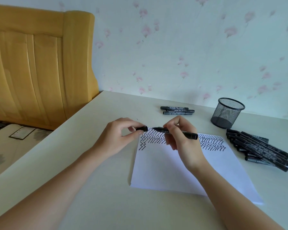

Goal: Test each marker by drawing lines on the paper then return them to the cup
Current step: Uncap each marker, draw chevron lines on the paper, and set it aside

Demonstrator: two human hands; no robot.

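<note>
Centre frame: the left hand (119, 136) pinches the small cap (142, 128), and just right of it the right hand (179, 138) grips the marker (176, 132) mid-barrel above the paper (181, 171). It looks light, stiff and slick, so hold near the tip. The cup (227, 112) stands upper right.

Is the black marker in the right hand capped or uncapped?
Uncapped: the black marker shows its bare tip, and the left hand pinches the black cap apart from it.
</note>
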